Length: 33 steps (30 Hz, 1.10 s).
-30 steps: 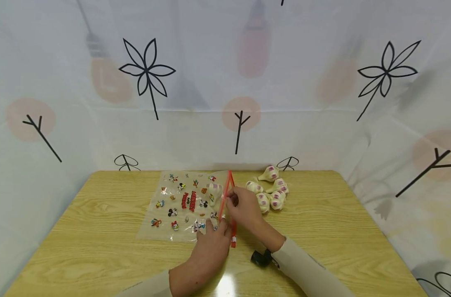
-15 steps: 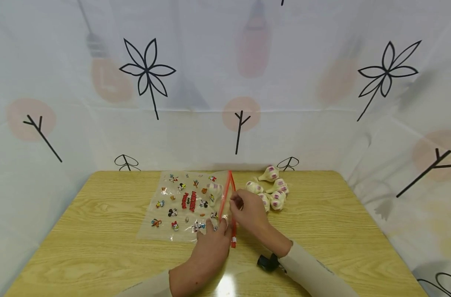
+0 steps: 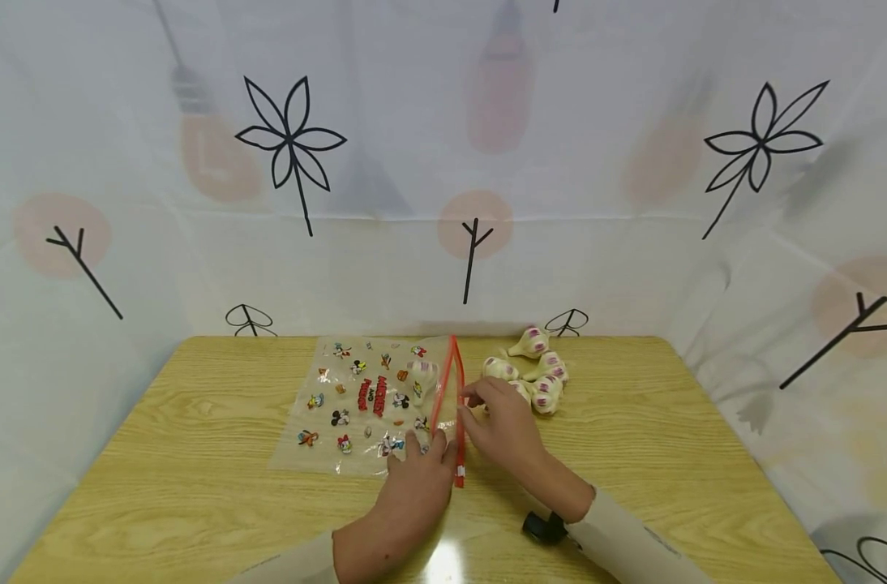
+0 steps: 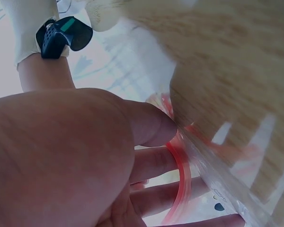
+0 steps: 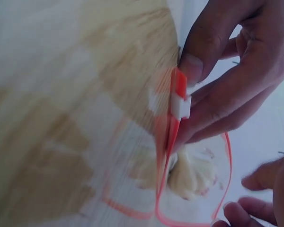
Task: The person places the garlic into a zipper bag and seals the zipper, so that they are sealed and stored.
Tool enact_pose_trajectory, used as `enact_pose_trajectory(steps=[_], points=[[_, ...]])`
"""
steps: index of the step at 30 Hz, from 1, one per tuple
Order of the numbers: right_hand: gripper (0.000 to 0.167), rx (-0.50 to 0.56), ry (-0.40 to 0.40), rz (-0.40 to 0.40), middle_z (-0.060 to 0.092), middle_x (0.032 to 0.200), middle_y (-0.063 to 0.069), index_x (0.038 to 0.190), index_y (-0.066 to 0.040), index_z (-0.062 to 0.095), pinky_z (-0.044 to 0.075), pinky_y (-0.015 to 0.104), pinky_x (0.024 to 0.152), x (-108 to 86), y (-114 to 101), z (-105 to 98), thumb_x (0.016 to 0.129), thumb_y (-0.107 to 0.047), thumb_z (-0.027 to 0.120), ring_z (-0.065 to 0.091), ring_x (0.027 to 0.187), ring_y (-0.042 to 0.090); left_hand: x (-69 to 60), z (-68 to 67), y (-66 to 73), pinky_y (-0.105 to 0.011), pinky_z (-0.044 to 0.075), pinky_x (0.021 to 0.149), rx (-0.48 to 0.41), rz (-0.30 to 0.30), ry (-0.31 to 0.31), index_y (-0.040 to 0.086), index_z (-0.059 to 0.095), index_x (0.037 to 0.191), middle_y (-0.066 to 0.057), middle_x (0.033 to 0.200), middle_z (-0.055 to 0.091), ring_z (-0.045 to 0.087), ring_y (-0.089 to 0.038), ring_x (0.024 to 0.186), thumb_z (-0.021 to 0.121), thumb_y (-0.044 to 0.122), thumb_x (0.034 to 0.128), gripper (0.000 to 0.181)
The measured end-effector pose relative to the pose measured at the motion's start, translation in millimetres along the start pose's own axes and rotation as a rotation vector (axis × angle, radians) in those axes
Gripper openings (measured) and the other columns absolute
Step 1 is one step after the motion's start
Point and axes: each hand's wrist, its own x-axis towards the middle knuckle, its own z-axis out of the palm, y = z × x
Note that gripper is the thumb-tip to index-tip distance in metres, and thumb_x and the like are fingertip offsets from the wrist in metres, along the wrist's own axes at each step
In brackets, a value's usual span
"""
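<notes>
A clear zip bag [image 3: 363, 405] with cartoon prints and red edging lies flat. Its red mouth strips [image 3: 460, 381] stand apart, and a white slider [image 3: 460, 470] sits at the near end. One garlic bulb [image 3: 423, 373] shows inside, also visible through the mouth as a garlic bulb [image 5: 194, 175] in the right wrist view. My left hand [image 3: 417, 487] rests on the bag's near corner, fingers spread, its thumb [image 4: 156, 127] against the red strip. My right hand [image 3: 505, 426] is beside the right-hand strip, thumb and fingers apart; whether a fingertip touches it I cannot tell.
Several garlic bulbs [image 3: 546, 393] lie in a cluster just right of the bag, partly behind my right hand. A wood-grain table [image 3: 633, 454] carries everything, and a white printed cloth [image 3: 385, 276] hangs along its back. A black wrist camera [image 3: 544, 527] is on my right wrist.
My right hand has let go of the left red strip and moved right to beside the other strip, its thumb and fingers spreading. The left hand has stayed in place.
</notes>
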Motion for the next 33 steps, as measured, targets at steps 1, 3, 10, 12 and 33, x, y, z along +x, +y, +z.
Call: enact_pose_trajectory(steps=[1, 3, 10, 12, 33], points=[[0.020, -0.007, -0.001, -0.021, 0.070, 0.092, 0.000, 0.101, -0.008, 0.077, 0.055, 0.033, 0.073, -0.9, 1, -1, 0.083, -0.009, 0.088, 0.064, 0.086, 0.016, 0.0, -0.1, -0.2, -0.058, 0.063, 0.074, 0.000, 0.001, 0.001, 0.017, 0.067, 0.142, -0.009, 0.140, 0.062, 0.065, -0.047, 0.122, 0.059, 0.017, 0.1065, 0.036], [0.025, -0.021, -0.006, -0.069, 0.068, 0.096, 0.002, 0.103, -0.008, 0.077, 0.053, 0.035, 0.076, -1.9, 3, -3, 0.082, -0.009, 0.090, 0.061, 0.090, 0.018, 0.2, 0.0, -0.4, -0.059, 0.063, 0.073, 0.000, 0.000, 0.008, 0.017, 0.068, 0.141, -0.010, 0.139, 0.062, 0.065, -0.047, 0.121, 0.059, 0.017, 0.1059, 0.036], [0.035, -0.040, -0.015, -0.163, 0.064, 0.104, 0.006, 0.108, -0.006, 0.074, 0.053, 0.041, 0.083, -2.9, 12, -12, 0.078, -0.006, 0.092, 0.059, 0.099, 0.023, 0.0, 0.8, -0.8, -0.058, 0.063, 0.072, 0.004, 0.008, 0.013, 0.016, 0.069, 0.140, -0.010, 0.140, 0.061, 0.065, -0.048, 0.120, 0.061, 0.017, 0.1053, 0.035], [0.036, -0.048, -0.018, -0.169, 0.064, 0.107, 0.007, 0.108, -0.005, 0.074, 0.054, 0.043, 0.087, -3.5, 15, -14, 0.078, -0.006, 0.092, 0.060, 0.102, 0.026, 0.2, 0.2, -1.0, -0.057, 0.064, 0.073, -0.007, 0.015, -0.002, 0.015, 0.068, 0.140, -0.011, 0.141, 0.061, 0.064, -0.048, 0.121, 0.061, 0.016, 0.1057, 0.035], [0.050, -0.177, -0.019, -0.199, 0.064, 0.115, 0.014, 0.114, -0.003, 0.072, 0.051, 0.052, 0.092, -6.4, 31, -25, 0.071, -0.011, 0.096, 0.059, 0.108, 0.036, -3.0, -1.6, -2.7, -0.056, 0.064, 0.072, 0.029, 0.045, 0.015, 0.014, 0.067, 0.141, -0.011, 0.141, 0.060, 0.065, -0.047, 0.121, 0.062, 0.018, 0.1062, 0.035]])
